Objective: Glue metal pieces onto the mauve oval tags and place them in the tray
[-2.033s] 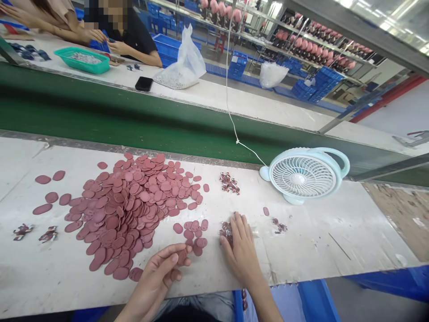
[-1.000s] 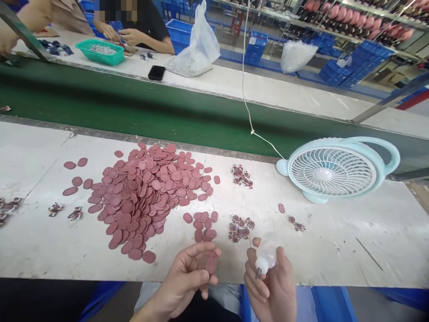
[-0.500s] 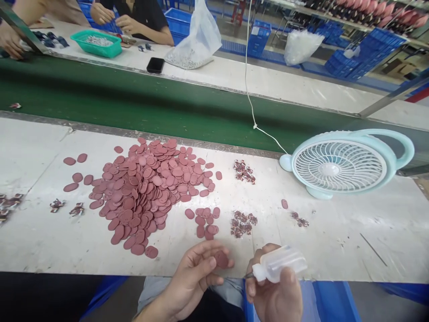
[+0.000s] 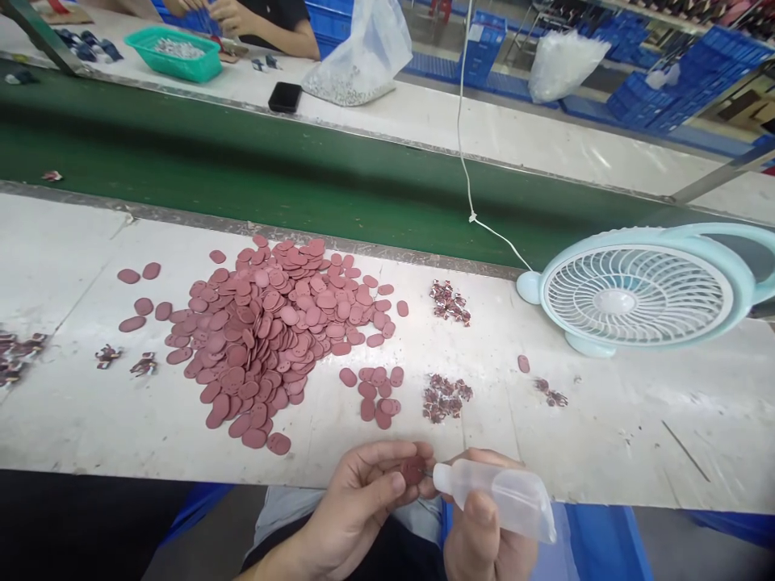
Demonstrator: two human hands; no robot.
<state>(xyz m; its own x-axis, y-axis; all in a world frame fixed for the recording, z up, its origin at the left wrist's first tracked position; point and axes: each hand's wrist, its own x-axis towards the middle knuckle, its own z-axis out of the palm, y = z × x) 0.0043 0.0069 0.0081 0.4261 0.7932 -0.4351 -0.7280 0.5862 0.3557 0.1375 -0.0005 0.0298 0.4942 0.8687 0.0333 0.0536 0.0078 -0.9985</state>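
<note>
Between its thumb and fingers, my left hand [image 4: 363,500] pinches a dark red oval disc [image 4: 414,470] above the table's front edge. My right hand [image 4: 484,532] grips a translucent squeeze bottle [image 4: 505,491] with a white cap and a thin tip. That tip points left and meets the disc's face, though exact contact is hard to make out. Beyond my hands lies a large pile of similar red discs [image 4: 260,331], with a smaller group of discs [image 4: 376,391] at its right. Two clusters of small dark red and white pieces [image 4: 446,398] lie right of these.
A light blue fan [image 4: 635,290] lies at the right, its white cord [image 4: 466,145] running up across the green belt [image 4: 363,177]. Across the belt are a green basket [image 4: 175,60], a phone [image 4: 284,97], a plastic bag [image 4: 357,73] and another person's hands [image 4: 224,14].
My right hand has turned the bottle and brought its tip leftward to the disc. My left hand still holds the disc, slightly further right. The view has shifted a little.
</note>
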